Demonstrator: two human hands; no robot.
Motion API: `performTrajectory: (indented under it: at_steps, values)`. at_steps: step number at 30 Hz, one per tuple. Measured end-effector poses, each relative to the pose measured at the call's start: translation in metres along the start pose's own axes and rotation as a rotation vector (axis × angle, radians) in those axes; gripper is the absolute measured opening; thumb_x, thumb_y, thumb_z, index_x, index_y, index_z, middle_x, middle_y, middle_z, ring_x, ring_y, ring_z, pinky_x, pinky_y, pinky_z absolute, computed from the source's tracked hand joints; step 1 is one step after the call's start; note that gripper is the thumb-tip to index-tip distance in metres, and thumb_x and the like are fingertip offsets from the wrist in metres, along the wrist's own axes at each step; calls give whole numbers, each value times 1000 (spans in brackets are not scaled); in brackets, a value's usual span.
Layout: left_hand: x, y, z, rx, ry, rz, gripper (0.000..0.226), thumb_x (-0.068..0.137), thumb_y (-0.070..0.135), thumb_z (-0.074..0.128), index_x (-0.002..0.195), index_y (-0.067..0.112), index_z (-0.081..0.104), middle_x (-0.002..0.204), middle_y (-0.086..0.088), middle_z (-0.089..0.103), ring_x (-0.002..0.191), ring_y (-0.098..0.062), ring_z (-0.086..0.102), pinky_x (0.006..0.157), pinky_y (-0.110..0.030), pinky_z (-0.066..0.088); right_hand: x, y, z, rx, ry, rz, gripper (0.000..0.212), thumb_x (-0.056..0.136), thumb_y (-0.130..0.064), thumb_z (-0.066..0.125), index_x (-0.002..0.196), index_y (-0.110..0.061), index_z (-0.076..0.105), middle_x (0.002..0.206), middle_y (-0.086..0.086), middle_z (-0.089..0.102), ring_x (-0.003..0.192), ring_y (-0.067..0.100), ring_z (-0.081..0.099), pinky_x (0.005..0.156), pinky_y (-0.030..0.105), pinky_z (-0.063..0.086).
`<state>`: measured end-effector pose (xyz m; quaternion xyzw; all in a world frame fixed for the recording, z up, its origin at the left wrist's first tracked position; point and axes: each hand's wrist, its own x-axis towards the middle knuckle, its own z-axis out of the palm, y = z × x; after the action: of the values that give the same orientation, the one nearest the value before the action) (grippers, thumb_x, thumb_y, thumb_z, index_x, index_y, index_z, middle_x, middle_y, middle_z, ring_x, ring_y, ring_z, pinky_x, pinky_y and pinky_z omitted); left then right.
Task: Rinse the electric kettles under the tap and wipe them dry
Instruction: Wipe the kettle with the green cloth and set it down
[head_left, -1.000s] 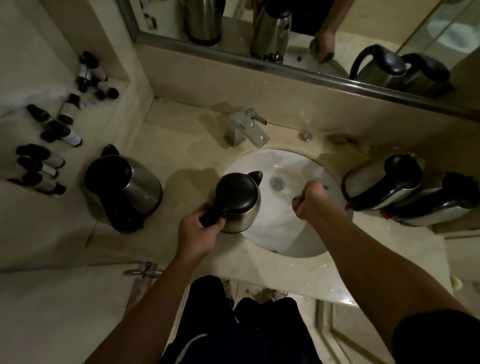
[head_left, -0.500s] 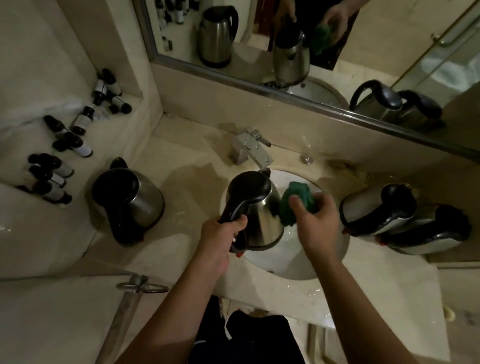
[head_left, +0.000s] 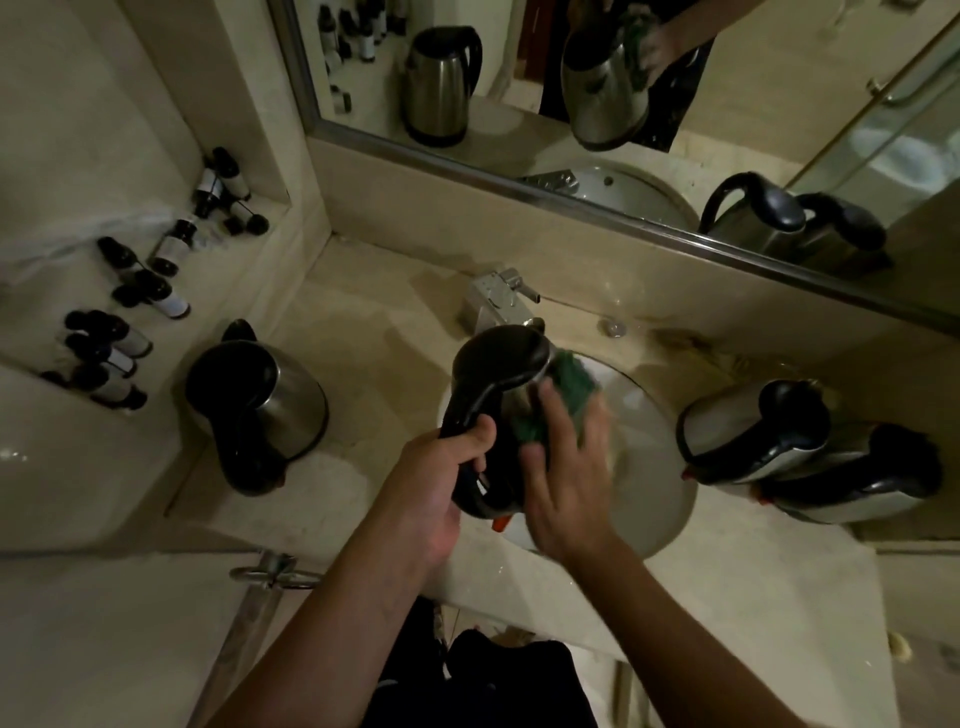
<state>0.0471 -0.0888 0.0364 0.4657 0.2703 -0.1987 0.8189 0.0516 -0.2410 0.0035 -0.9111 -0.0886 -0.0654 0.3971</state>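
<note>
Kettle (head_left: 511, 395): held above the sink's (head_left: 657, 467) left part, just in front of the tap (head_left: 493, 301).
Worktop (head_left: 374, 332): bare stretch behind the sink on the left.
Spare kettles: one (head_left: 270, 405) upright at left; two (head_left: 753, 431) lying touching at right, near the sink rim.
Left hand (head_left: 436, 483): fingers wrapped round the black handle.
Right hand (head_left: 563, 473): fingers spread flat, pressing a green cloth (head_left: 571, 379) on the kettle's side.
Small bottles (head_left: 135, 312): on the left ledge.
</note>
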Motion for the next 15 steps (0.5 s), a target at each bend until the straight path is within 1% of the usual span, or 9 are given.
performTrajectory:
  at_steps: [2,3,4,6,8,10,12,13,15]
  values:
    - [-3,4,2,32,-6,30,42,68,37,83,84,2,67,86,-13,60,90,-44,62,90,-45,51,-2,9,3,97,-33,-3,56,104,-59,24,159,-47,20,156,2,34,143,27,39,114,49,41]
    - [-2,3,2,56,4,40,30,73,33,81,70,9,65,78,-12,56,80,-41,59,79,-43,50,10,10,2,227,11,103,58,104,-57,27,160,-42,22,157,-1,36,144,23,41,116,49,41]
    - [-1,3,2,74,19,55,31,80,28,78,59,16,59,71,-7,51,72,-33,55,70,-42,45,26,9,0,349,62,230,61,104,-55,27,161,-35,27,160,-2,39,147,19,41,119,50,39]
    - [-3,6,4,89,36,78,41,87,20,74,50,22,55,63,-1,46,66,-25,50,67,-42,40,59,-6,-8,401,119,407,61,104,-51,26,158,-25,39,159,-1,46,145,15,43,120,50,37]
    - [-5,6,8,43,28,81,36,85,20,74,53,20,59,60,1,47,69,-23,51,73,-41,43,65,-34,-11,244,157,320,56,105,-45,31,156,-27,43,149,-3,51,136,15,47,114,48,43]
    - [-11,9,10,-44,-1,67,22,78,26,73,64,14,61,60,0,54,73,-22,58,80,-38,49,49,-47,-8,58,124,51,58,103,-39,42,159,-23,35,145,1,49,137,22,45,111,48,43]
    - [-16,11,9,-73,-52,59,22,76,29,70,64,12,61,73,-9,65,78,-24,67,72,-37,55,31,-37,-6,-15,111,-79,62,100,-36,48,158,-20,32,151,3,45,144,25,41,115,43,39]
    - [-16,11,7,-54,-58,57,22,77,29,71,63,14,63,84,-15,65,84,-27,67,70,-37,56,30,-34,-9,53,147,-8,56,101,-34,47,155,-23,36,147,-1,49,140,20,45,113,37,40]
    - [-17,11,6,20,-41,70,27,79,30,74,56,21,61,95,-13,58,93,-30,60,77,-37,51,44,-38,-14,332,212,357,30,107,-33,41,133,-31,54,121,-9,62,111,6,59,93,34,47]
